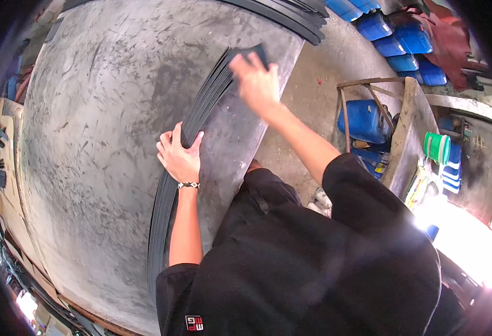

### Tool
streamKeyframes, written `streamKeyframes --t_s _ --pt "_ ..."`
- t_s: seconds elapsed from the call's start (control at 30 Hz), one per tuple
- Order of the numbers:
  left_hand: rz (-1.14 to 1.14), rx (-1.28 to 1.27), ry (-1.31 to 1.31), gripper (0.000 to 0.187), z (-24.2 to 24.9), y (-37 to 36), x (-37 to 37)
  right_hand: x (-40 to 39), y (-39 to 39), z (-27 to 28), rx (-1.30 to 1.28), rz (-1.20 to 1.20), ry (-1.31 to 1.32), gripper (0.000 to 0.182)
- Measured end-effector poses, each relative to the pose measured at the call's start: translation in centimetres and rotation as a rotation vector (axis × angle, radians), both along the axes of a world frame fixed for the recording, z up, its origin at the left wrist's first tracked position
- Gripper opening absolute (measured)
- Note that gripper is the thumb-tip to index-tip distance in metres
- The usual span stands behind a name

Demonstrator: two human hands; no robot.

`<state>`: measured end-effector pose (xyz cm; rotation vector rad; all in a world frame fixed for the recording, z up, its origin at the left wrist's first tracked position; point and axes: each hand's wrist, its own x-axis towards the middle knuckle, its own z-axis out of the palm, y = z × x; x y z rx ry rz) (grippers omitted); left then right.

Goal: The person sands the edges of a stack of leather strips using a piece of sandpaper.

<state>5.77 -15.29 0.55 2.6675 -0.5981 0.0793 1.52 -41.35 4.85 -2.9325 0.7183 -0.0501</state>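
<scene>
A long bundle of thin black strips (205, 103), rubber-like in look, lies in a curve along the right side of the grey table. My left hand (180, 157), with a beaded bracelet at the wrist, is closed around the middle of the bundle, thumb on one side and fingers on the other. Over the far end of the bundle is my right hand (255, 84), its fingers apart and blurred by motion. A dark strip end shows just behind those fingertips. The lower part of the bundle runs down past my left forearm and under my sleeve.
Another pile of black strips (279, 17) lies at the table's far edge. The worn grey tabletop (89, 140) ends at a straight edge by my legs. Blue jerrycans (414, 39), a wooden-framed stand (408, 129) and a green bucket (437, 148) are to the right.
</scene>
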Motion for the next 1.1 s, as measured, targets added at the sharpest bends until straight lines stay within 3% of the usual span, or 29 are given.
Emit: streamKeyframes --t_s 0.07,0.17,0.2,0.27,0.33,0.37,0.4,0.47,0.53,0.6,0.67,0.73,0.8,0.83,0.93,1.0,1.03,1.07,1.1 --pt "0.003 0.008 -0.008 0.065 0.0 0.0 0.2 0.4 1.6 -3.6 -0.263 -0.078 -0.184 0.048" --pt "-0.031 -0.033 -0.025 0.064 -1.9 0.8 0.5 -3.0 12.8 -2.5 -0.082 0.313 -0.017 0.052" --pt "-0.048 -0.035 -0.026 0.063 -2.5 1.2 0.5 -5.2 14.0 -3.7 0.034 0.438 -0.157 0.054" --pt "-0.028 -0.017 -0.017 0.063 -0.7 0.4 0.0 -4.2 8.8 -2.5 -0.094 0.480 -0.120 0.048" --pt "-0.002 -0.036 -0.026 0.063 0.2 0.0 -0.1 -1.8 2.0 -1.6 -0.199 0.237 -0.137 0.044" --pt "-0.001 -0.047 -0.032 0.063 -0.1 0.1 -0.1 -0.6 -0.9 -1.1 -0.099 0.091 -0.103 0.048" --pt "0.005 -0.036 -0.031 0.063 -0.1 0.2 0.0 0.1 -2.1 -5.0 -0.236 0.040 -0.308 0.049" --pt "0.003 -0.020 -0.021 0.063 0.0 0.0 0.0 0.2 3.9 -2.0 -0.241 -0.002 -0.088 0.051" --pt "-0.012 -0.011 -0.037 0.063 -1.8 0.6 0.2 -2.3 11.8 -3.0 -0.149 0.282 -0.030 0.053" --pt "-0.022 -0.005 -0.039 0.063 -2.0 0.8 0.3 -5.2 12.6 -4.1 -0.008 0.531 -0.149 0.051" --pt "0.005 -0.025 -0.023 0.063 -0.4 0.1 0.0 -3.5 5.9 -2.6 -0.128 0.351 -0.109 0.046" --pt "0.018 -0.018 -0.023 0.063 -0.1 0.1 -0.2 -0.4 -2.2 -2.0 -0.040 -0.034 -0.093 0.048" --pt "0.020 -0.027 -0.040 0.062 0.1 -0.1 -0.1 1.1 0.0 -1.7 -0.173 -0.027 -0.067 0.053" --pt "0.020 -0.037 -0.032 0.062 -0.4 0.1 -0.1 0.4 4.3 -1.6 -0.281 0.097 -0.047 0.054" --pt "-0.020 -0.014 -0.024 0.063 -0.9 0.7 0.3 -4.3 13.3 -3.8 0.014 0.419 -0.262 0.054" --pt "0.000 0.004 0.026 0.062 -0.3 0.3 0.2 -3.6 7.8 -3.6 -0.018 0.395 -0.160 0.055" --pt "0.006 -0.009 0.018 0.061 -0.1 0.1 0.2 -2.8 3.8 -2.9 -0.228 0.273 -0.201 0.053" --pt "0.017 -0.021 0.013 0.060 -0.1 0.0 0.0 -1.5 -0.8 -2.0 -0.157 0.077 -0.200 0.047" --pt "0.024 -0.013 0.061 0.062 0.1 -0.1 0.1 -0.7 -6.1 -3.0 -0.244 -0.095 -0.120 0.041"
